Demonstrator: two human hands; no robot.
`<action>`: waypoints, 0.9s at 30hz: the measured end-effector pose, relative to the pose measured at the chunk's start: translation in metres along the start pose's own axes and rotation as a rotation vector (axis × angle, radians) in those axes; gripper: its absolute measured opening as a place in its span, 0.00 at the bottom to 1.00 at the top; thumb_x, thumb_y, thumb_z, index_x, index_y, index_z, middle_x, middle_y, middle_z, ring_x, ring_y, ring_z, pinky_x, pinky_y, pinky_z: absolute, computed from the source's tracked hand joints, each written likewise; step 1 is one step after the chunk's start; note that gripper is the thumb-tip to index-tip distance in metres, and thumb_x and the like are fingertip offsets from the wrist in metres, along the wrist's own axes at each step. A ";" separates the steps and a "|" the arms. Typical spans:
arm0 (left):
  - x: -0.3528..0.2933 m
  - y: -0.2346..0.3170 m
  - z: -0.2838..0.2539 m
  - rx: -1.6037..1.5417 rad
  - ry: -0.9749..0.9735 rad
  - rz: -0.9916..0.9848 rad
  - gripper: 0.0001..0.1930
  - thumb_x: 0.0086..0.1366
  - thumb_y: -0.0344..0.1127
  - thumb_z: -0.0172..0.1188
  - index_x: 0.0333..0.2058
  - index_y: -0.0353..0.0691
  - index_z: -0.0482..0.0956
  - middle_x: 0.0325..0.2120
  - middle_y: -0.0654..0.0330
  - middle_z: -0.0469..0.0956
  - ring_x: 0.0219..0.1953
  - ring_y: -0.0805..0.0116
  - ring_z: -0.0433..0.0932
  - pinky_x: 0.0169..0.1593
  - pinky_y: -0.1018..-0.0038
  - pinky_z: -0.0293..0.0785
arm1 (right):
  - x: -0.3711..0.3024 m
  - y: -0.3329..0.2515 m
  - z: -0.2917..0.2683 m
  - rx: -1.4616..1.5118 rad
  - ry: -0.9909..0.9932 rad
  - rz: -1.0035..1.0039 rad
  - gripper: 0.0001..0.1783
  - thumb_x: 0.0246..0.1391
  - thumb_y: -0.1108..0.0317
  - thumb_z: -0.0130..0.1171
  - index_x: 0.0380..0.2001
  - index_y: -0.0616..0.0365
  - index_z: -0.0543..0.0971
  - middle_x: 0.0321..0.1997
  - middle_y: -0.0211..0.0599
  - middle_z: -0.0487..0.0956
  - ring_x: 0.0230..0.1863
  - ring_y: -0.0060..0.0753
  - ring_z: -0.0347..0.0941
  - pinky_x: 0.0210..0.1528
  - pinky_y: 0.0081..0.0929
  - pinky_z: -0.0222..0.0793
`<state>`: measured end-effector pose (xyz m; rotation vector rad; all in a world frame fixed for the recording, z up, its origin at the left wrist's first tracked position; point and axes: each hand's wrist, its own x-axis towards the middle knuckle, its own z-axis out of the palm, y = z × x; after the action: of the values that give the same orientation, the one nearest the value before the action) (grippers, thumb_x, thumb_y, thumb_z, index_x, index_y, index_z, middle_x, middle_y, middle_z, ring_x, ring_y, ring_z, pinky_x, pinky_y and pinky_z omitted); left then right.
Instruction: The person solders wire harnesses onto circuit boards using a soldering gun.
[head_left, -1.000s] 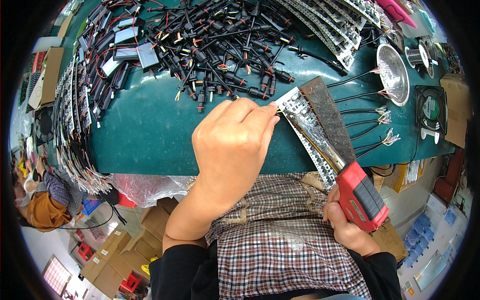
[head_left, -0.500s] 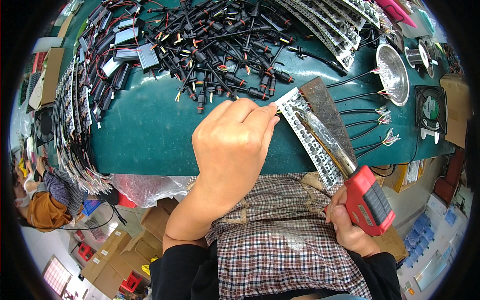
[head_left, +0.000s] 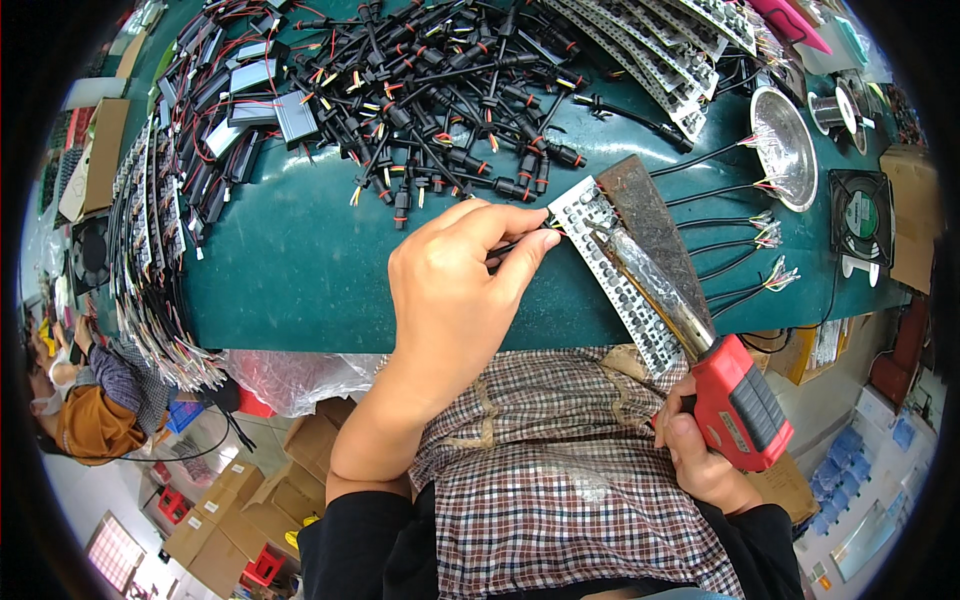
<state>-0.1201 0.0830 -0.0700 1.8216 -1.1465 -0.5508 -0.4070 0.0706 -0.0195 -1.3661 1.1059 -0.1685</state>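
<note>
Here, two hands at work on a crowded green table

Nearest is the checked apron (head_left: 575, 490) in the person's lap. The right hand (head_left: 705, 465) is wrapped around the handle of a red and black soldering gun (head_left: 735, 400), its long barrel slanting up over a white circuit board (head_left: 634, 308); whether the tip touches the board cannot be told. The left hand (head_left: 450, 280) pinches a thin black cable (head_left: 506, 247) between thumb and forefinger, its fine wires at the board's upper end. The board lies aslant beside a dark flat bar (head_left: 652, 225), its lower end reaching past the near edge of the green table (head_left: 290, 280).

Right of the bar, black cables (head_left: 722, 240) fan out, two of them ending in a metal dish (head_left: 787, 160). Wired strips (head_left: 150, 215) hang over the left edge. Farther back lie a heap of black connectors (head_left: 440, 95), grey metal boxes (head_left: 295, 117) with red leads and stacked boards (head_left: 650, 65); a square fan (head_left: 862, 222) stands at the right.

Beyond the table, cardboard boxes (head_left: 210, 520) and a red crate (head_left: 262, 562) sit on the floor, blue bins (head_left: 838, 470) line the right, and another person (head_left: 95, 425) works at the far left.
</note>
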 end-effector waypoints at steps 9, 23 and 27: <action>-0.012 -0.005 0.015 0.105 0.142 0.103 0.08 0.57 0.25 0.74 0.36 0.32 0.87 0.27 0.59 0.83 0.27 0.73 0.81 0.32 0.77 0.78 | 0.003 0.001 -0.003 -0.156 -0.084 -0.017 0.11 0.61 0.73 0.62 0.46 0.62 0.78 0.37 0.36 0.79 0.39 0.34 0.76 0.45 0.33 0.72; -0.010 -0.001 0.012 0.249 0.154 0.234 0.09 0.52 0.27 0.76 0.33 0.37 0.88 0.26 0.58 0.84 0.28 0.62 0.82 0.32 0.70 0.76 | 0.003 0.004 0.008 -0.010 -0.026 -0.001 0.11 0.63 0.72 0.62 0.47 0.61 0.77 0.37 0.35 0.78 0.38 0.31 0.75 0.43 0.31 0.71; -0.011 -0.001 0.012 0.291 0.165 0.263 0.09 0.52 0.27 0.76 0.34 0.38 0.88 0.26 0.59 0.84 0.28 0.63 0.81 0.31 0.70 0.75 | 0.005 0.004 0.004 -0.007 -0.064 0.026 0.12 0.62 0.71 0.63 0.48 0.62 0.77 0.37 0.35 0.78 0.38 0.32 0.75 0.43 0.32 0.71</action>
<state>-0.1338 0.0876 -0.0774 1.8773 -1.3783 -0.0817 -0.4032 0.0708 -0.0259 -1.3539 1.0718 -0.1015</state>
